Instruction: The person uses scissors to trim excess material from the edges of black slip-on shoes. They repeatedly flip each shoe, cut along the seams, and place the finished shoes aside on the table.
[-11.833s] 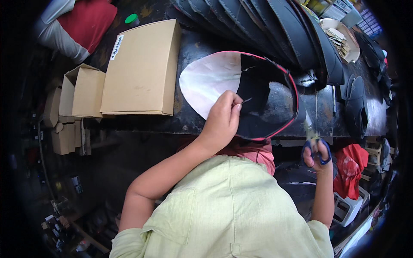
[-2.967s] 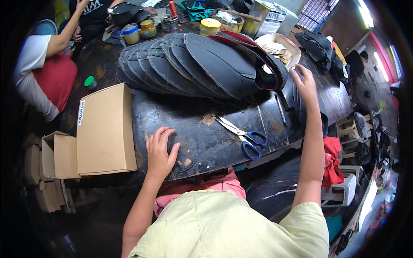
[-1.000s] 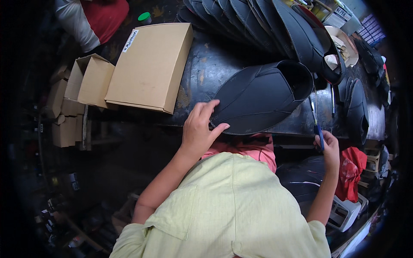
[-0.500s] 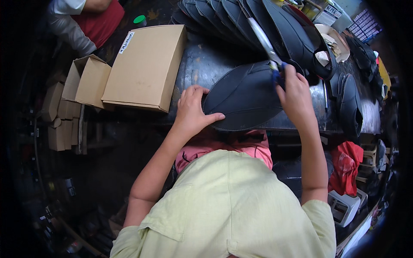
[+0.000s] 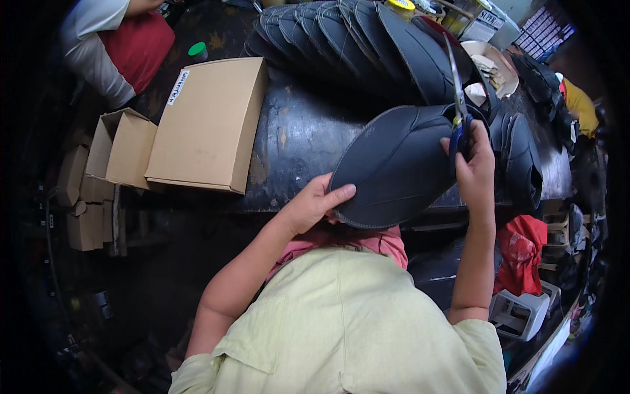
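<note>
Head view, vs half a sec ago: right hand (image 5: 474, 164) is sitting a bit further right along the dark leather piece (image 5: 400, 167), and the scissors (image 5: 457, 108) are now standing nearly upright, tips pointing up and away toward the stack, where before they were slanting up-left. Left hand (image 5: 314, 205) is staying at the piece's near-left edge, about the same spot. Vs 1 sec ago the right hand has come up from beside the body to the piece's right edge.

Leather piece is a rounded, dome-like oval w/ stitched seams fanning across it. Long axis is running from lower left, near the left hand, up to the right toward the scissors; rounded near edge is hanging over the front of the table (image 5: 298, 131), just above the person's lap. Far end is lying close to the stack of dark pieces (image 5: 354, 43) at the back of the table.

Left grip: thumb on top, fingers under, pinching the piece's edge. Right grip: clenched round the scissors' blue handles, at the piece's right edge.

Flat cardboard box (image 5: 210, 125) is lying on the table to the left, well apart from the piece. Another person's sleeve (image 5: 92, 46) is showing top left.
</note>
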